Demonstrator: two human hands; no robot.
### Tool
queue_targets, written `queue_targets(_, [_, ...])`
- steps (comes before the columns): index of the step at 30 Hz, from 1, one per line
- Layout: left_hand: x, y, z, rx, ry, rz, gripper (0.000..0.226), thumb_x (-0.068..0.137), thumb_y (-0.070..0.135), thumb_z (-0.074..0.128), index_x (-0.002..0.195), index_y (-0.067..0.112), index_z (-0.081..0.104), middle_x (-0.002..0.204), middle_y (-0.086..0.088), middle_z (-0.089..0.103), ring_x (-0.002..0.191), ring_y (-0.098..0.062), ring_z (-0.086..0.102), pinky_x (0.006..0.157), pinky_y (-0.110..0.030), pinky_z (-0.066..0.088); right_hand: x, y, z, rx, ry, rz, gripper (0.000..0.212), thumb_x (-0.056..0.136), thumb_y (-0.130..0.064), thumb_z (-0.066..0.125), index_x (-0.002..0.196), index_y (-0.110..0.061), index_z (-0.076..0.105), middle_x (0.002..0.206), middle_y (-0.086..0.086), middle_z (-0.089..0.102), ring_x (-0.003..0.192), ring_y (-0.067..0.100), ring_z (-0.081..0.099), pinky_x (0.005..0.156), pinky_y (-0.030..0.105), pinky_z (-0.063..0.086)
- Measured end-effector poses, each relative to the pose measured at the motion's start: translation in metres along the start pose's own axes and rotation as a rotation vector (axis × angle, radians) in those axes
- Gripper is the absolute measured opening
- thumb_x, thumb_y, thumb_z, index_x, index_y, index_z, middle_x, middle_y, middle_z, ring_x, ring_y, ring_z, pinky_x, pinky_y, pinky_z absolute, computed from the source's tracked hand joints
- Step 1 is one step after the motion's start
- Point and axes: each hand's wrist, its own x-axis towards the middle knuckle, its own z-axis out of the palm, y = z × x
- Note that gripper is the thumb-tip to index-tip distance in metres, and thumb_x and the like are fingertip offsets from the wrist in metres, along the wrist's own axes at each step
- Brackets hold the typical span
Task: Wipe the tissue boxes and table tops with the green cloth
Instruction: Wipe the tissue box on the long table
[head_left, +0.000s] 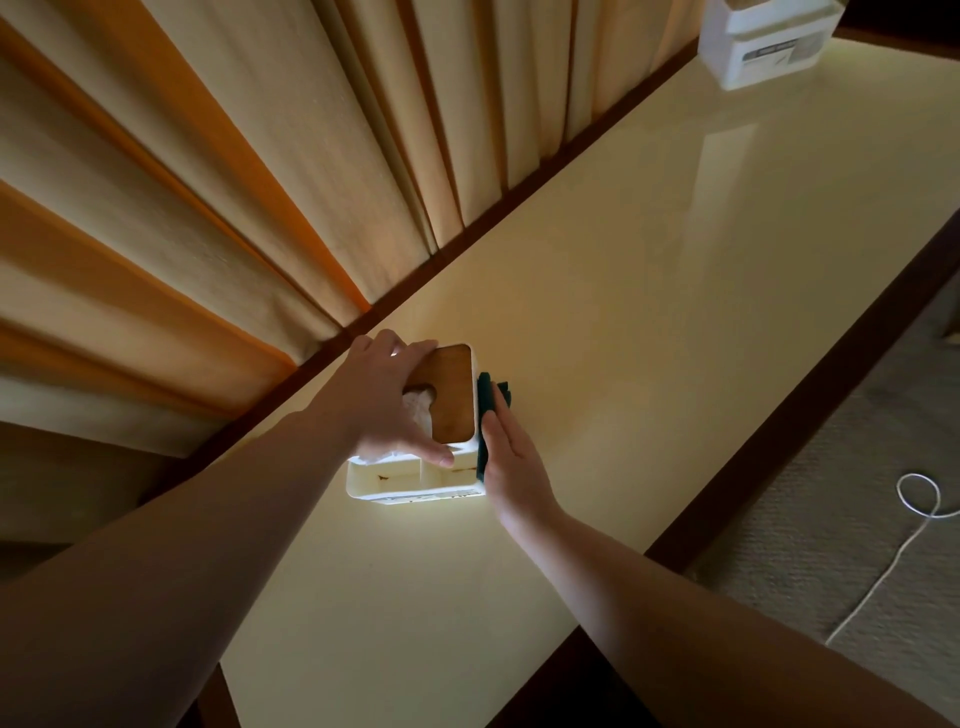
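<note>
A white tissue box (415, 480) with a brown wooden lid (451, 395) stands on the cream table top (649, 312). White tissue pokes from the lid's slot. My left hand (387, 400) lies over the top of the box, fingers curled round its far edge and thumb on the near side of the lid. My right hand (511, 457) presses the green cloth (487, 410) flat against the box's right side with straight fingers. A second white tissue box (763, 44) stands at the table's far end.
Beige and orange curtains (234, 197) hang along the table's left edge, behind a dark wooden rim (519, 202). To the right, beyond the table's dark edge, lies grey carpet (831, 519) with a loose white cord (914, 525).
</note>
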Motion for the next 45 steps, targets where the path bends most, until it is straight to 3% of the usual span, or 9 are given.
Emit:
queue_targets(4, [-0.001,0.001,-0.001,0.002,-0.003,-0.005,0.142,0.037,0.090,0.078,0.157,0.040,0.021,0.134,0.009,0.033,0.127,-0.017,0.030,0.106,-0.037,0.039,-0.020,0.007,0.000,0.037,-0.031,-0.003,0.050,0.107,-0.036,0.038,0.157,-0.041,0.041,0.159,-0.018,0.043,0.144,-0.003,0.040,0.124,0.033,0.032])
queue_targets(12, [-0.001,0.001,0.000,-0.019,0.004,0.010,0.140,0.039,0.087,0.081,0.157,0.040,0.021,0.131,0.010,0.033,0.125,-0.016,0.028,0.106,-0.034,0.036,0.026,-0.037,0.002,0.085,-0.053,-0.009,0.043,0.113,-0.020,0.036,0.155,-0.028,0.045,0.132,0.004,0.063,0.109,0.010,0.065,0.085,0.021,0.055])
queue_targets(19, [-0.001,0.000,0.000,-0.018,-0.007,0.004,0.140,0.039,0.089,0.080,0.156,0.041,0.020,0.136,0.008,0.034,0.129,-0.018,0.028,0.108,-0.037,0.037,0.019,-0.015,-0.002,0.047,-0.025,0.040,0.050,0.107,-0.031,0.038,0.157,-0.031,0.044,0.149,-0.015,0.053,0.135,-0.003,0.051,0.117,0.030,0.041])
queue_targets(25, [-0.002,0.001,-0.001,-0.022,0.000,0.004,0.142,0.038,0.091,0.077,0.158,0.041,0.020,0.137,0.009,0.034,0.130,-0.017,0.028,0.109,-0.039,0.039,-0.020,-0.002,-0.008,-0.001,-0.045,0.056,0.046,0.113,-0.019,0.036,0.156,-0.032,0.044,0.150,-0.016,0.054,0.136,-0.004,0.049,0.119,0.025,0.037])
queue_targets(34, [-0.002,0.002,-0.001,0.000,-0.001,0.013,0.141,0.038,0.092,0.076,0.157,0.040,0.019,0.136,0.008,0.035,0.128,-0.017,0.028,0.108,-0.036,0.038,0.025,-0.048,-0.001,0.005,-0.047,-0.017,0.041,0.114,-0.027,0.035,0.153,-0.033,0.045,0.116,-0.015,0.064,0.097,0.000,0.066,0.079,0.015,0.054])
queue_targets(36, [-0.002,0.002,-0.002,0.000,-0.003,0.011,0.142,0.038,0.091,0.077,0.157,0.040,0.020,0.137,0.007,0.035,0.129,-0.017,0.029,0.108,-0.036,0.038,0.034,-0.047,-0.002,-0.009,-0.041,-0.001,0.041,0.114,-0.026,0.034,0.153,-0.032,0.045,0.115,-0.017,0.063,0.090,-0.011,0.064,0.078,0.011,0.052])
queue_targets(40, [-0.003,0.004,-0.003,0.002,-0.006,0.001,0.142,0.038,0.090,0.078,0.157,0.039,0.020,0.138,0.006,0.035,0.130,-0.018,0.030,0.107,-0.037,0.038,0.028,-0.028,-0.008,-0.091,-0.044,0.007,0.045,0.114,-0.029,0.034,0.158,-0.033,0.041,0.149,-0.015,0.052,0.129,-0.008,0.052,0.111,0.020,0.043])
queue_targets(43, [-0.003,0.007,-0.003,0.022,0.004,-0.025,0.140,0.038,0.091,0.076,0.156,0.040,0.021,0.135,0.006,0.036,0.126,-0.018,0.031,0.104,-0.036,0.039,0.013,-0.013,-0.012,-0.148,-0.066,-0.005,0.046,0.114,-0.027,0.034,0.159,-0.032,0.039,0.154,-0.020,0.046,0.130,-0.022,0.041,0.106,0.004,0.034])
queue_targets(45, [-0.004,0.009,-0.002,0.013,0.009,-0.058,0.140,0.037,0.093,0.074,0.156,0.040,0.022,0.133,0.006,0.036,0.125,-0.019,0.031,0.102,-0.036,0.040,0.000,-0.008,-0.016,-0.145,-0.063,0.006,0.045,0.114,-0.027,0.036,0.158,-0.033,0.041,0.155,-0.022,0.044,0.133,-0.023,0.037,0.114,0.010,0.030])
